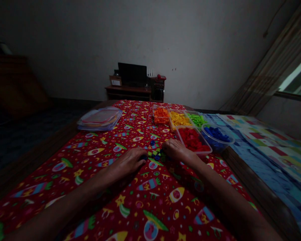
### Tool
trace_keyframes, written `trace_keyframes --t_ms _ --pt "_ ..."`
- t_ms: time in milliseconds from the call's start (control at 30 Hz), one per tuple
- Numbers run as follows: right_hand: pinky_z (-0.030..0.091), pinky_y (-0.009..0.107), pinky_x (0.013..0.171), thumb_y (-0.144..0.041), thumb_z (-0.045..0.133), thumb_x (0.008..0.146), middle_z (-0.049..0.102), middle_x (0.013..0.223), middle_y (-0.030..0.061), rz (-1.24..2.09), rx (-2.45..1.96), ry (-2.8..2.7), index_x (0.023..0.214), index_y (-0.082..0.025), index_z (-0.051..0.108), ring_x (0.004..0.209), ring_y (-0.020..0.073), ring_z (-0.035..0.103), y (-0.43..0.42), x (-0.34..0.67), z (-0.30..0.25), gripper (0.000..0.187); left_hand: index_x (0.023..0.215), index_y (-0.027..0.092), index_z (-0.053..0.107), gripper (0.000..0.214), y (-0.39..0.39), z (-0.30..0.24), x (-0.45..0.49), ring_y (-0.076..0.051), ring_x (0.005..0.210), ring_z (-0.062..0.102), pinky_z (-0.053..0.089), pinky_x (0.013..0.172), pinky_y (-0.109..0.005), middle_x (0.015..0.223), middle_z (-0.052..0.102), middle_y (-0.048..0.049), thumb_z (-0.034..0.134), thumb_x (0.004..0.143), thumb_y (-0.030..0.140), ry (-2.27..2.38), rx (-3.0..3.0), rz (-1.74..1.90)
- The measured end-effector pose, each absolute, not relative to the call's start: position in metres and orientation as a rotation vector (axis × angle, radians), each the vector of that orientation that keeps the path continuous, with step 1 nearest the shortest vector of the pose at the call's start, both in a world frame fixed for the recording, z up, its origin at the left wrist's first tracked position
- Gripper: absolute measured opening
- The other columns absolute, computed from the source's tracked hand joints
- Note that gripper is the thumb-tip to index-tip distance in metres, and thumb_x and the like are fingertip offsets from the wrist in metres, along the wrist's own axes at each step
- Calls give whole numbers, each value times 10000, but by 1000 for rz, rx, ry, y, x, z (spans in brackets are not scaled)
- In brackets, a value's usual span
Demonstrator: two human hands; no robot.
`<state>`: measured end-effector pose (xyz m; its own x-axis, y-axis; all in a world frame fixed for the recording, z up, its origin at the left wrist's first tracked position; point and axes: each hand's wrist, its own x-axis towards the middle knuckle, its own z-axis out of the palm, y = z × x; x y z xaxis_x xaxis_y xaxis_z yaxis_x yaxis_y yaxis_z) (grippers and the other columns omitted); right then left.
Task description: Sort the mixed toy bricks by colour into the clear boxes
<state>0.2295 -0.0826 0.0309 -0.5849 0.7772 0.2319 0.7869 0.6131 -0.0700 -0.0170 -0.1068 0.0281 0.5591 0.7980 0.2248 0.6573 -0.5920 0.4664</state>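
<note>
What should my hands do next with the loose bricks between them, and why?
Probably pinch up one green brick from the pile with the right hand: it and the left hand lie on the cloth, fingertips at the pile, and the green tub stands open beyond the red tub on that side.

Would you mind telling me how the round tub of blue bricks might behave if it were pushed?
It would likely slide rather than tip, since the round tub looks low and wide. Its thin clear wall may flex. Sitting by the table edge, it could fall off.
</note>
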Motion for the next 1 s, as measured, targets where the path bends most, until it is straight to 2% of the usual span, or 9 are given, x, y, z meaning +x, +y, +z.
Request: trace_keyframes --t_ms 67,233,333,467,533,633,733,867,1000 --pt "391 268 764 -106 541 845 619 898 89 -5 -1229 -2554 942 -127 626 843 169 542 -81 231 30 130 956 226 665 231 -98 28 -18 -221 867 646 495 785 -319 915 706 -39 596 737 245 1273 2377 590" --pt "401 257 779 -135 571 834 591 924 72 151 -1070 -2566 938 -146 591 862 158 524 -82 231 22 106 1077 196 592 442 -79 19 -22 -209 751 660 513 665 -309 800 695 -11 641 644 275 1295 2016 705" --pt "404 254 784 -87 533 828 593 943 82 184 -1090 -2532 927 -142 586 876 155 521 -84 229 22 125 1095 174 565 518 -77 16 -21 -206 724 666 525 682 -333 781 687 -10 663 597 280 1224 1883 780" --pt "404 243 721 -131 589 788 620 856 55 407 -1188 -2434 900 -132 627 806 148 545 -79 222 38 119 1135 170 545 616 -78 18 -17 -225 736 676 542 704 -371 818 691 -24 709 564 331 1237 1825 881" --pt "407 232 672 -161 603 772 627 783 24 666 -1217 -2316 883 -137 640 731 133 558 -75 215 46 120 1157 180 544 615 -81 20 -14 -236 774 679 547 712 -375 855 694 -32 704 586 342 1260 1840 936" --pt "428 221 597 -159 597 742 621 694 -16 1253 -1211 -2017 891 -145 631 588 105 557 -75 199 47 154 1192 219 547 549 -89 24 -10 -229 853 676 541 770 -365 928 700 -33 662 666 324 1269 1961 997" --pt "474 236 629 -139 604 702 634 692 -21 1687 -1103 -1667 927 -146 627 580 107 589 -82 185 42 226 1203 253 556 486 -100 28 -6 -224 939 661 520 845 -354 1035 699 -32 625 726 316 1273 2120 1012" --pt "499 251 717 -181 661 663 657 746 -7 1930 -912 -1415 866 -150 654 670 117 624 -93 177 39 206 1171 238 594 424 -108 32 -4 -234 1010 640 506 883 -348 1149 676 -47 587 756 322 1272 2210 973" --pt "480 221 642 -288 746 633 630 697 -9 1904 -947 -1339 734 -138 647 621 89 567 -96 173 39 206 1237 230 552 487 -104 29 -6 -227 981 654 517 856 -342 1125 688 -47 558 760 324 1243 2219 941"
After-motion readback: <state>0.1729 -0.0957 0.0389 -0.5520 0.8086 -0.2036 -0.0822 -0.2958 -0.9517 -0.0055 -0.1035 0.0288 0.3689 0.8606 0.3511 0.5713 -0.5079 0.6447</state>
